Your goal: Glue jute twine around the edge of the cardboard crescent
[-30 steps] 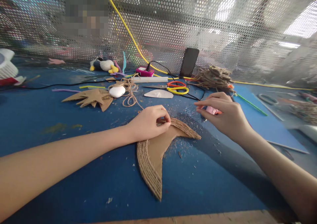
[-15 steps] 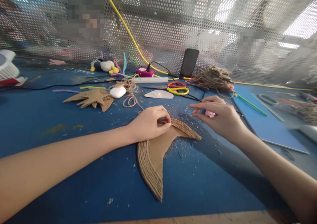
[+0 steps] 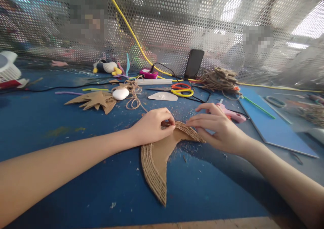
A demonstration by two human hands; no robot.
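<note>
A crescent-shaped cardboard piece (image 3: pixel 162 151) lies on the blue table, its outer curve covered with rows of brown twine (image 3: pixel 151 166). Thumb and forefinger of my left hand (image 3: pixel 155 126) are pinched together at the top of the curve. Under that hand runs a strand from the loose tangle of twine (image 3: pixel 134 92); its exact place in the grip is hidden. My right hand (image 3: pixel 215 127) is open, fingers apart, with the fingertips close to the crescent's right arm. A pink glue gun (image 3: pixel 236 116) lies just behind it.
Orange-and-yellow scissors (image 3: pixel 182 90) and a pale flat piece (image 3: pixel 163 96) lie beyond the crescent. Behind stand a dark phone (image 3: pixel 194 64) and a twine bundle (image 3: pixel 219 79). Jagged cardboard pieces (image 3: pixel 95 100) sit left, a blue board (image 3: pixel 275 121) right.
My right hand has moved left and slightly down to the crescent's right arm, uncovering the glue gun. The left hand and crescent have hardly moved.
</note>
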